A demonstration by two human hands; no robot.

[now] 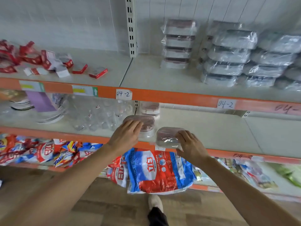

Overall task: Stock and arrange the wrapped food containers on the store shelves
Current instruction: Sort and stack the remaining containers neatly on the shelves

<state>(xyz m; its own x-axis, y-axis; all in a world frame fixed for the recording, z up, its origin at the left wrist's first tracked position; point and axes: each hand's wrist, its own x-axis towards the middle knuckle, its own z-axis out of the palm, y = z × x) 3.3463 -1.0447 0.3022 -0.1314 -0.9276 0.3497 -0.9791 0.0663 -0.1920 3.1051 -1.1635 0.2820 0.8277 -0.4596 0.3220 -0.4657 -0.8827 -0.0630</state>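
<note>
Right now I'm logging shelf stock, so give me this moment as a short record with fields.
left hand: left hand lies flat on a wrapped container, the top of a short pile on the middle shelf
right hand: right hand holds a second wrapped container at the shelf's front edge
behind them: another small stack further back
upper shelf: stack of pink-lidded containers, grey wrapped stacks to its right
lower shelf: detergent bags

four pink-lidded containers [178, 44] stacked above, two hands [124, 136] below.
</note>
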